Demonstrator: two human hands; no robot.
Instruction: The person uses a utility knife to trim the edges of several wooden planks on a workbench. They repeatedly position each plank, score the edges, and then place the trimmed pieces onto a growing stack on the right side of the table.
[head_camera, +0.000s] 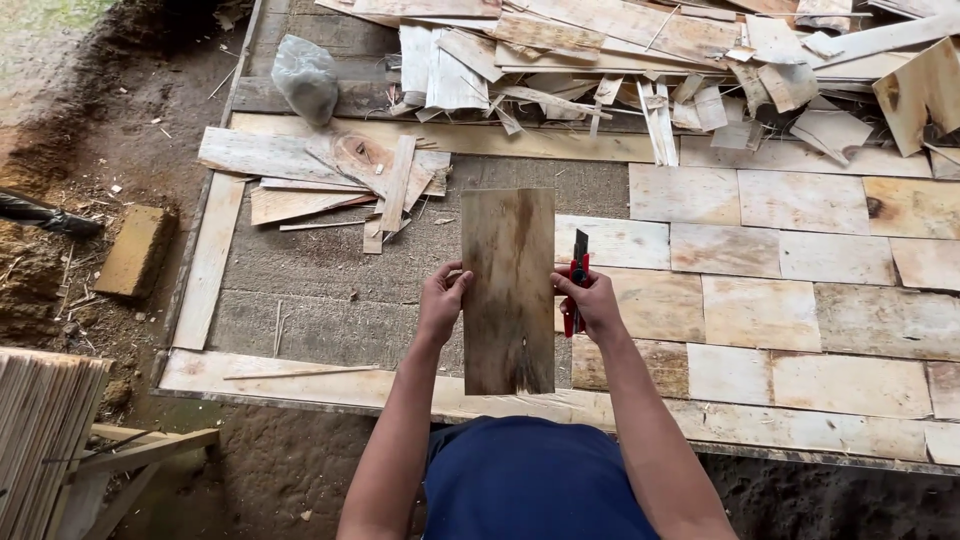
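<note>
I hold a dark, stained rectangular sheet of wood veneer (508, 290) upright lengthwise in front of me, above a framed grey work surface (320, 290). My left hand (441, 300) grips its left edge. My right hand (592, 300) grips its right edge and also holds a red-handled utility knife (577, 280), blade end pointing away from me. Pale veneer sheets (790, 290) lie edge to edge in rows on the surface to the right of the held sheet.
A heap of veneer scraps (680, 70) lies along the far side, with a smaller pile (330, 175) at far left and a crumpled plastic bag (306, 75). A brick (137, 250) sits on dirt at left. Stacked thin sheets (40, 430) stand at lower left.
</note>
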